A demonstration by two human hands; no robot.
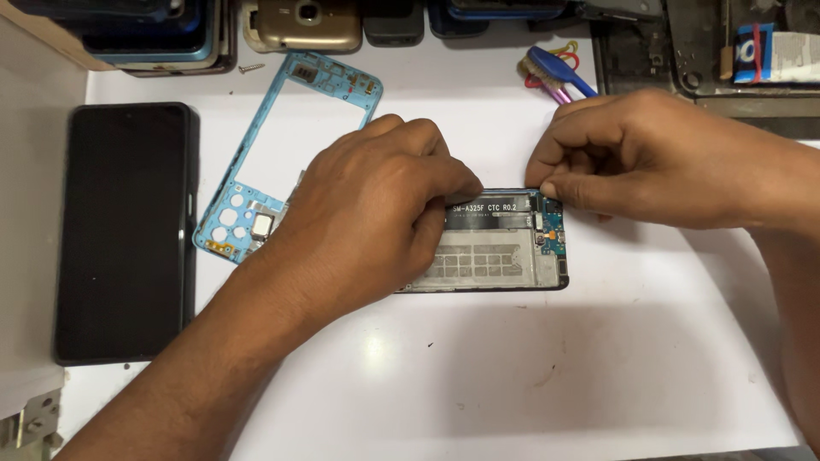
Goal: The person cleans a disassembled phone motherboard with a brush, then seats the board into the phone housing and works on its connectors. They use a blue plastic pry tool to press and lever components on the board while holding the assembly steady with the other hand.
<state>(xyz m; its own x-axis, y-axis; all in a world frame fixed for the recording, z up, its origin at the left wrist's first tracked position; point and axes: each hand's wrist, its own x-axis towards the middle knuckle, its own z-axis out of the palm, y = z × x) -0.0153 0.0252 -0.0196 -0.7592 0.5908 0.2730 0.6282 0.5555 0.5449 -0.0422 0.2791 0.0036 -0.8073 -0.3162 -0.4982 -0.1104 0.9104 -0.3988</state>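
While both hands work, an opened phone (504,248) lies on the white table (512,384) beneath them.
Left hand (376,213) presses flat, pinning it steady; right hand (632,158) pinches its upper edge, fingertips clenched. Black phone (124,230) far left of the left hand; blue frame (290,128) just beside it.

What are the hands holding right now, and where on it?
Both hands grip the opened phone: left hand over its left part, right hand pinching its top right corner.

Two bare hands are seen, the left hand (376,213) and the right hand (636,158). No sleeves, rings or watch are worn. Short nails are seen on the fingers (564,189).
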